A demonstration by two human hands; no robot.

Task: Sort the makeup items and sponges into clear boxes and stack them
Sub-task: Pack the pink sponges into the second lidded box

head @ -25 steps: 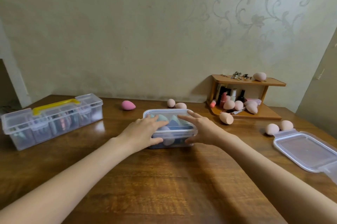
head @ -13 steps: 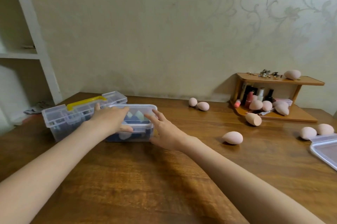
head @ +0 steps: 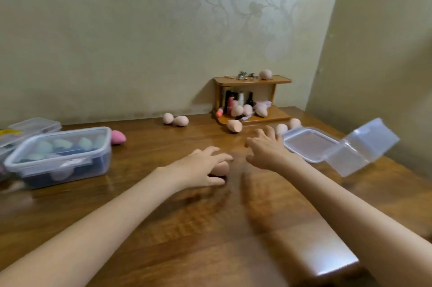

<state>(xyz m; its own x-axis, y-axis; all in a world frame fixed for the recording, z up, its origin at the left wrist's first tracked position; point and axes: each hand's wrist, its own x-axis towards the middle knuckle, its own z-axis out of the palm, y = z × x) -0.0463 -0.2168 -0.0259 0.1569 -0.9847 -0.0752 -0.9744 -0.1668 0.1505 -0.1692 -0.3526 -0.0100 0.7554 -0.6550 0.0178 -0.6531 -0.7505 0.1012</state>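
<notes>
The wooden shelf point(head: 253, 99) at the back of the table point(head: 210, 228), against the wall, serves as the landmark. Well in front of it and a little to its left, the left hand point(head: 201, 170) is curled over a peach sponge point(head: 221, 168) on the table, fingers above and thumb below it, gripping it. Right of that hand, nearer the shelf, the right hand point(head: 266, 150) hovers with fingers spread and bent, holding nothing, its fingertips close to the empty clear box point(head: 308, 144). That box sits in front of the shelf and to its right, its hinged lid point(head: 364, 146) flipped open and tilted upward on the far side from the hand. Two peach sponges point(head: 288, 126) lie between the shelf's base and that box, and another point(head: 234, 126) lies tipped just in front of the shelf's left corner. Two more point(head: 177, 120) rest left of the shelf by the wall. Far left of the shelf stands a closed clear box point(head: 63, 155) holding green and blue sponges, with a pink sponge point(head: 118, 137) just beside its right end and a yellow-handled organiser point(head: 25, 129) partly hidden behind it. On the shelf itself stand makeup bottles point(head: 240, 99) with several sponges before them, and one sponge point(head: 266, 74) on top
</notes>
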